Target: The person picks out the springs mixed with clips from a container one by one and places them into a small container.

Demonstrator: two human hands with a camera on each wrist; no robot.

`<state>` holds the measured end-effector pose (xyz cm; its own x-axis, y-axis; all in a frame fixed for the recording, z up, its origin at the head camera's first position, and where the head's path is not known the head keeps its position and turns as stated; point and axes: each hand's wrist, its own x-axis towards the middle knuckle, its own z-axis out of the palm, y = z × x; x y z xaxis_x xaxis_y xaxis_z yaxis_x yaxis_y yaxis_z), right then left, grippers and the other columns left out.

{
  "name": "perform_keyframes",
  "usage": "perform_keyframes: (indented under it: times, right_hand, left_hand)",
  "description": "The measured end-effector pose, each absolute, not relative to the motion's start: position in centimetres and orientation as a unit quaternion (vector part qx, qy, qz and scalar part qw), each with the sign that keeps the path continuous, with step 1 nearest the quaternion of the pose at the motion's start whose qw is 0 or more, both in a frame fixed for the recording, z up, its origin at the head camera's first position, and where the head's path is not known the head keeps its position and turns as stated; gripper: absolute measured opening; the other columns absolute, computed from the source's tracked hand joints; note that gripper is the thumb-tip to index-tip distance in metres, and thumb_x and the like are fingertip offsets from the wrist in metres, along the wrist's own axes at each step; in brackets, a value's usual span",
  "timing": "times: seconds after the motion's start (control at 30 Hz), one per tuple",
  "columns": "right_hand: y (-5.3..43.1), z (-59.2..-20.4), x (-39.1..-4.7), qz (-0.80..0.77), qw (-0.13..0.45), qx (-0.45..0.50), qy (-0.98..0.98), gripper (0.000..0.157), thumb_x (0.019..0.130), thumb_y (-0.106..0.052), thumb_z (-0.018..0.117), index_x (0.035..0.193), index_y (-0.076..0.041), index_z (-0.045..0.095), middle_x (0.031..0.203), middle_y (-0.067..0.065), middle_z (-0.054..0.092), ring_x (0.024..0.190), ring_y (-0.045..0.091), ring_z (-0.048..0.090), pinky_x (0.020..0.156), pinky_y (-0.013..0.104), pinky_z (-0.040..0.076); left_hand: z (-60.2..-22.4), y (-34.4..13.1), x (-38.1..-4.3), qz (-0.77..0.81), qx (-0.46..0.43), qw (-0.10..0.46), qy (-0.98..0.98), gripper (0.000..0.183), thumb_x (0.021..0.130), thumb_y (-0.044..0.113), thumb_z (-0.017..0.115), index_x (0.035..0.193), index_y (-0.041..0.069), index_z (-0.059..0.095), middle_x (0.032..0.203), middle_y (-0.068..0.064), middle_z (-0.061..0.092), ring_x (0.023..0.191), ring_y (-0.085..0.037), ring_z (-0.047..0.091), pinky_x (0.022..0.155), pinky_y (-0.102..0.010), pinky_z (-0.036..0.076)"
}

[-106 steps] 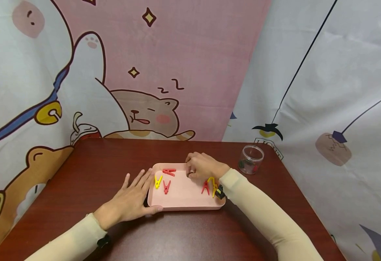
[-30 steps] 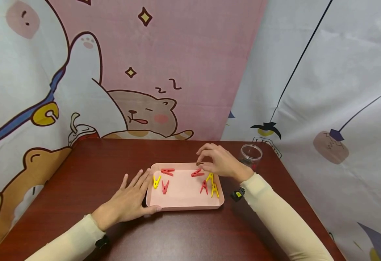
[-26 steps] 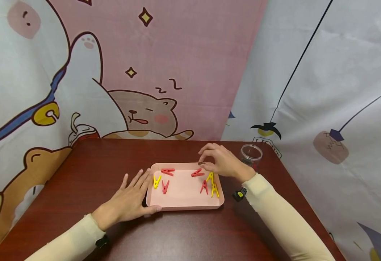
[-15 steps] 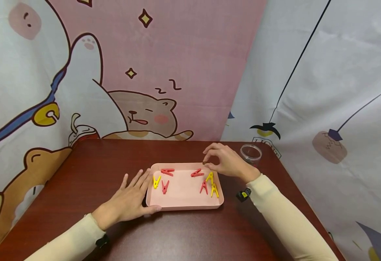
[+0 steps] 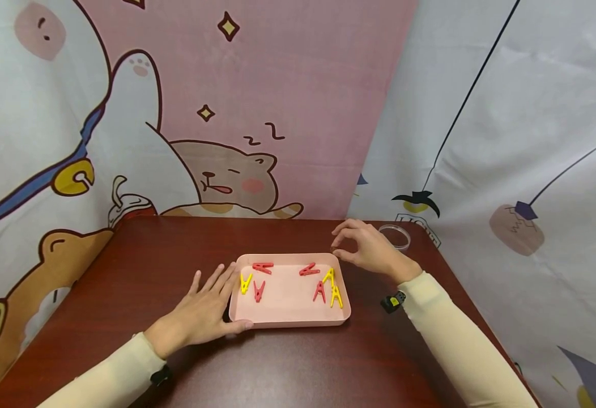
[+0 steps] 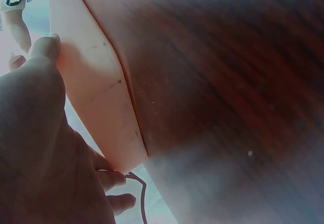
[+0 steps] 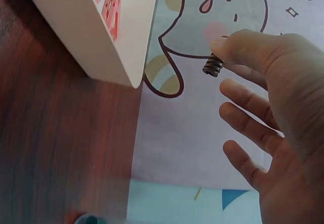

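Right wrist view: a small dark spring (image 7: 213, 65) is pinched by right hand (image 5: 366, 249), clear of tray (image 5: 289, 324), near jar (image 5: 395, 236). Pinch should be kept firm. Tray is steadied by flat, open left hand (image 5: 201, 314).

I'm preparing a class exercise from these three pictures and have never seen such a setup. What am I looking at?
No machine here: a person wears three cameras. The wide picture comes from the head, the other two from the wrists. On the table lies a pink tray holding red and yellow clothespins. The left hand rests flat against the tray's side. The right hand, raised beside a clear jar, pinches a small dark metal spring, best seen from the right wrist.
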<state>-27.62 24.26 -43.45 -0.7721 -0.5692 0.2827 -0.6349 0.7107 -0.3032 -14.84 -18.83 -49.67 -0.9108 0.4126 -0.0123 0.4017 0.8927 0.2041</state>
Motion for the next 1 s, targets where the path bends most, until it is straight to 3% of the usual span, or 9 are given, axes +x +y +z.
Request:
perform_keyframes:
  times: [0.67,1.0]
  right_hand:
    - [27.4,-43.0,-28.0,0.220,0.099,0.298,-0.924,0.013,0.101,-0.021,0.094,0.113,-0.020,0.088,0.144,0.011,0.078,0.139,0.038,0.072,0.117,0.065,0.061]
    - [28.8,-42.8,-28.3,0.223,0.114,0.280,-0.927,0.012,0.101,-0.021,0.094,0.112,-0.021,0.088,0.144,0.009,0.077,0.135,0.037,0.073,0.107,0.061,0.064]
  left_hand:
    - [-49.6,-18.8,-14.7,0.098,0.212,0.026,0.972,0.132,0.097,0.095,0.063,0.185,0.004,0.027,0.196,-0.018,0.022,0.180,-0.049,0.027,0.137,-0.090,0.017]
    - [-49.6,-18.9,-14.7,0.094,0.210,0.026,0.973,0.132,0.097,0.096,0.062,0.185,0.004,0.026,0.196,-0.018,0.021,0.181,-0.048,0.027,0.137,-0.089,0.018]
